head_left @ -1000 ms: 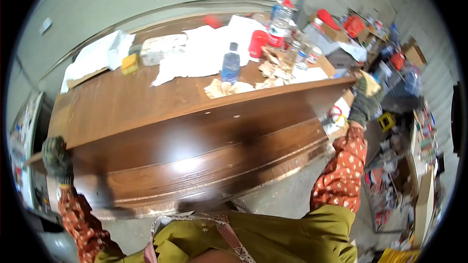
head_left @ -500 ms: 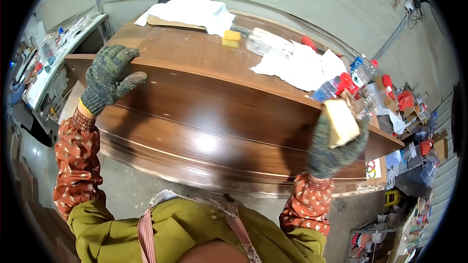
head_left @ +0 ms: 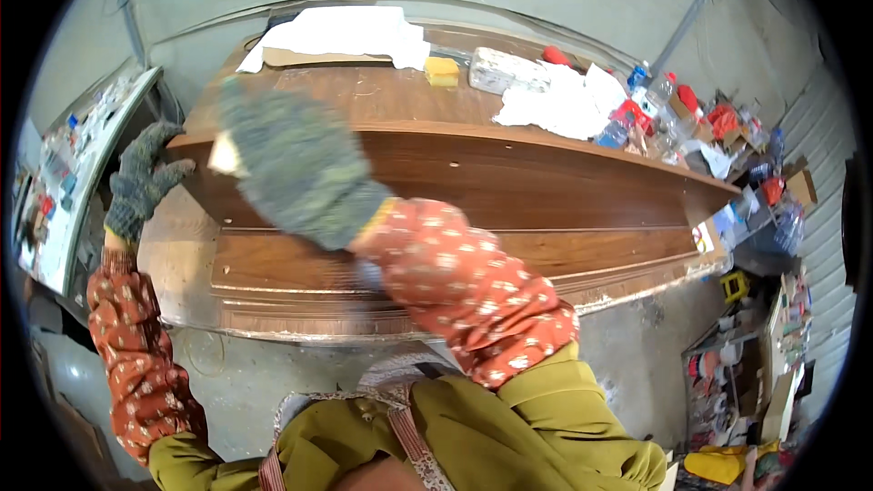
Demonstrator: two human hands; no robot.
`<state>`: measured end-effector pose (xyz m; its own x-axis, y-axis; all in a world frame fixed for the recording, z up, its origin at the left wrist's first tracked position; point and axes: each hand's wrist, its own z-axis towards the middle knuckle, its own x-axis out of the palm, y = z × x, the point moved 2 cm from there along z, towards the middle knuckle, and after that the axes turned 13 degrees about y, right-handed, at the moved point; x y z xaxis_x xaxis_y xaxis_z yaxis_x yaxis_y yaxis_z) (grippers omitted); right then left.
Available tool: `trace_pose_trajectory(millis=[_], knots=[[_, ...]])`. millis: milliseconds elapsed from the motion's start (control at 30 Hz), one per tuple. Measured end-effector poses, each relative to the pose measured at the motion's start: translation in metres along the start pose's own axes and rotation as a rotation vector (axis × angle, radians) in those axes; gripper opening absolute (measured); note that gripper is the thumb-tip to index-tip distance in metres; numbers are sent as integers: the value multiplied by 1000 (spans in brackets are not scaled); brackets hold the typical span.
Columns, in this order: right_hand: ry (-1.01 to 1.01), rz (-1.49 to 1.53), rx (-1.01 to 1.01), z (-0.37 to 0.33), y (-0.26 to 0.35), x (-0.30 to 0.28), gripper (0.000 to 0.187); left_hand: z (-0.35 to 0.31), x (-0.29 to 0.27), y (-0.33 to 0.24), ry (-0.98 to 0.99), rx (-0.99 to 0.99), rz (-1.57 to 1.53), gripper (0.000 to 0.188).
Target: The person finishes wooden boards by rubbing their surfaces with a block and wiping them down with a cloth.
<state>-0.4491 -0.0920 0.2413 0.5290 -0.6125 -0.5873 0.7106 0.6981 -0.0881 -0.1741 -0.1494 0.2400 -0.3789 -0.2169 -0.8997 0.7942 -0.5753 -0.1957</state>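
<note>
A long brown wooden board [head_left: 546, 186] stands tilted on edge across the bench. At its left end is my left hand [head_left: 141, 182] in a grey-green knit glove, fingers and thumb around the corner. My right hand [head_left: 300, 164], in a matching glove and blurred by motion, reaches across to the board's left part. It holds a pale sponge block [head_left: 225, 155], mostly hidden behind the glove, against or close to the board's upper edge; contact cannot be made out. Below the board's face runs a lower moulded brown wooden section [head_left: 582, 259].
On the bench's far side are a white cloth [head_left: 350, 32], a yellow sponge [head_left: 442, 72], a whitish wrapped block [head_left: 505, 70] and crumpled white paper [head_left: 564, 109]. Plastic bottles [head_left: 662, 89] crowd the right end. A cluttered side table [head_left: 100, 164] stands left, shelves [head_left: 727, 355] lower right.
My right hand has swept the sponge from the board's right end to its left. My left hand has shifted left to the board's end. The view has also shifted.
</note>
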Motion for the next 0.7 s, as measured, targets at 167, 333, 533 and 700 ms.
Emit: trace_pose_trajectory(millis=[167, 333, 533, 700], knots=[[-31, -191, 130, -71, -53, -81, 64, -6, -1, -9, 109, -235, -413, 60], [-144, -296, 504, -103, -51, -108, 74, -22, 34, -8, -37, -127, -1245, 53], [7, -155, 216, -32, 3, -31, 79, -30, 77, 26, -12, -122, -1313, 49], [158, 185, -41, 62, 64, 55, 64, -10, 115, 19, -40, 51, -615, 48]])
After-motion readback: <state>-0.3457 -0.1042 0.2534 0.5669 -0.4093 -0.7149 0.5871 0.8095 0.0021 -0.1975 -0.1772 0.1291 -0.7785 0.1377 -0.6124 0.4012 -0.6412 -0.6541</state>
